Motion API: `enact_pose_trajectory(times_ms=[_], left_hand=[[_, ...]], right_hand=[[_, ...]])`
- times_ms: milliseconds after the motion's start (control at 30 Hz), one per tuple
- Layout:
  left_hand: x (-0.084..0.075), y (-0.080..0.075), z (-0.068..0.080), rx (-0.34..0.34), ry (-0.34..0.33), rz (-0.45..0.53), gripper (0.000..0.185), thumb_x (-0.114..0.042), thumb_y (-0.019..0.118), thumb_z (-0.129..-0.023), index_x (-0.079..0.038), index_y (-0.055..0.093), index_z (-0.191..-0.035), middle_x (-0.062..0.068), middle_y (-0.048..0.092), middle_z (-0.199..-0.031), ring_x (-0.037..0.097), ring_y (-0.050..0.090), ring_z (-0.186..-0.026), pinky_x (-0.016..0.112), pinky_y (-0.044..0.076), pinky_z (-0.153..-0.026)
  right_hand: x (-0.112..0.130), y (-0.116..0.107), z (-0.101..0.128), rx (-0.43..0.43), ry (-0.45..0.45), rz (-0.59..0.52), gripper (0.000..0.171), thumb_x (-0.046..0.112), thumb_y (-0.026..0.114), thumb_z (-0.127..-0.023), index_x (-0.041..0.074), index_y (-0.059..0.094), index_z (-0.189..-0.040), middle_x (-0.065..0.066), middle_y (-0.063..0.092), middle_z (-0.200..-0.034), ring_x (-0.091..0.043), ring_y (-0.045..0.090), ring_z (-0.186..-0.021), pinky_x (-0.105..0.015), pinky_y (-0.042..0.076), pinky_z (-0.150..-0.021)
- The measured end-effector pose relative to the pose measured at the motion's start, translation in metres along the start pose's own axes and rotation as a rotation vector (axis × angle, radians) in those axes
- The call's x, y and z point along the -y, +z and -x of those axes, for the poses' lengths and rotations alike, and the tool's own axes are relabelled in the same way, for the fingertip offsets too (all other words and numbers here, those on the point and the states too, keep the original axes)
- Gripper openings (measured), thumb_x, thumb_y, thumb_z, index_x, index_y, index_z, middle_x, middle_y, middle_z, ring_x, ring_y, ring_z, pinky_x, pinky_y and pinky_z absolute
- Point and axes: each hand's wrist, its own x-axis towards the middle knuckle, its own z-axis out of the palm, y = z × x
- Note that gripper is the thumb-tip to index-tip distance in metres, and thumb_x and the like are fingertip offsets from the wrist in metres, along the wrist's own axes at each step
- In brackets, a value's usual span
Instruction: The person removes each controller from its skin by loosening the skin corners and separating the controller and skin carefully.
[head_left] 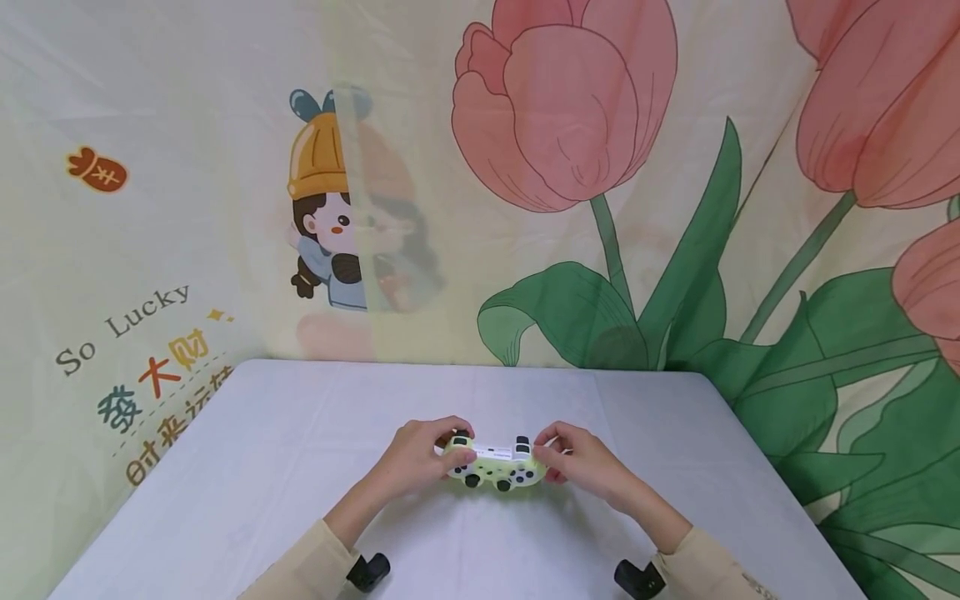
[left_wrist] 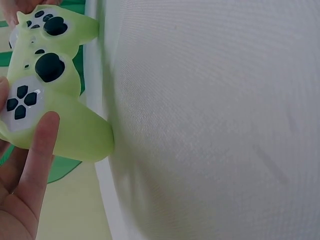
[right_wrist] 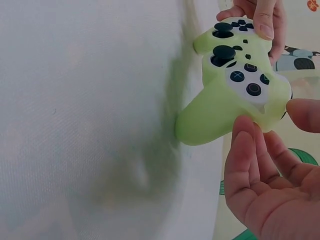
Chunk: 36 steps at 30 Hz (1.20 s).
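Observation:
A game controller (head_left: 487,470) in a pale green cover is held low over the table between two hands. Its black thumbsticks, direction pad and round buttons show in both wrist views. My left hand (head_left: 414,458) grips its left end, thumb on the front and fingers behind. In the left wrist view one finger (left_wrist: 44,137) lies along the cover beside the direction pad. At the right end, my right hand (head_left: 588,463) pinches the cover's edge near the round buttons. Its thumb (right_wrist: 304,115) is at the shoulder side, with fingertips (right_wrist: 244,131) at the lower side.
A white cloth covers the table (head_left: 240,517), which ends at a printed backdrop (head_left: 570,125) with tulips and a cartoon figure. Black devices (head_left: 369,572) sit at both wrists by the beige sleeves (head_left: 303,571).

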Motion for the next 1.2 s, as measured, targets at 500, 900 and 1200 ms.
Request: enact_pose_trajectory(times_ms=[500, 900, 1200], left_hand=[[-0.002, 0.0, -0.002, 0.007, 0.006, -0.012, 0.031, -0.038, 0.078, -0.097, -0.023, 0.073, -0.123, -0.008, 0.072, -0.089, 0.005, 0.065, -0.062, 0.027, 0.052, -0.062], [-0.006, -0.001, -0.004, 0.013, -0.026, -0.038, 0.029, -0.039, 0.079, -0.096, -0.025, 0.072, -0.121, -0.007, 0.072, -0.091, 0.007, 0.064, -0.062, 0.029, 0.049, -0.063], [-0.008, -0.002, -0.006, 0.006, -0.011, -0.067, 0.028, -0.038, 0.08, -0.096, -0.023, 0.073, -0.119, -0.011, 0.068, -0.081, 0.006, 0.062, -0.061, 0.029, 0.047, -0.064]], right_hand=[[0.002, -0.005, -0.006, 0.079, 0.017, -0.109, 0.024, 0.02, 0.072, -0.099, 0.002, 0.064, -0.112, -0.011, 0.068, -0.102, -0.023, 0.065, -0.083, -0.041, 0.062, -0.083], [0.004, -0.013, -0.015, 0.164, 0.062, -0.219, 0.021, 0.014, 0.071, -0.097, -0.002, 0.065, -0.11, -0.014, 0.067, -0.113, -0.024, 0.065, -0.09, -0.039, 0.061, -0.089], [0.008, -0.013, -0.019, 0.127, 0.113, -0.228, 0.017, 0.01, 0.073, -0.092, 0.0, 0.067, -0.104, -0.014, 0.068, -0.106, -0.023, 0.065, -0.085, -0.034, 0.06, -0.081]])
